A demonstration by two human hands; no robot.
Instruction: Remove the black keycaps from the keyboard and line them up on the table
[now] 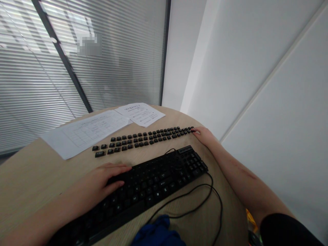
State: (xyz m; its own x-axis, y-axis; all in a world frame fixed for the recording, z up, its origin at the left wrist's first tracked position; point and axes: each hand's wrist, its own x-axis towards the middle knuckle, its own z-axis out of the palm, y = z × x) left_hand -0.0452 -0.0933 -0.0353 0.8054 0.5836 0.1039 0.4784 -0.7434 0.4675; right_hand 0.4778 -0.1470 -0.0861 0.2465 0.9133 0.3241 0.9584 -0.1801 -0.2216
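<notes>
A black keyboard [164, 181] lies slantwise on the wooden table, with keys fitted in it. My left hand [112, 176] rests on its upper left part, fingers stretched out and the thumb apart from them. Beyond the keyboard, several loose black keycaps [139, 139] are laid out in rows. At the far right end of these rows, my right hand [202, 134] has its fingertips closed around a small black keycap [194, 130]. My fingers partly hide that keycap.
Printed paper sheets [89, 131] lie at the back left of the round table [23, 171]. A black cable [212, 191] loops in front of the keyboard, beside a bunched blue cloth [159, 234]. A white wall [256, 68] stands close on the right.
</notes>
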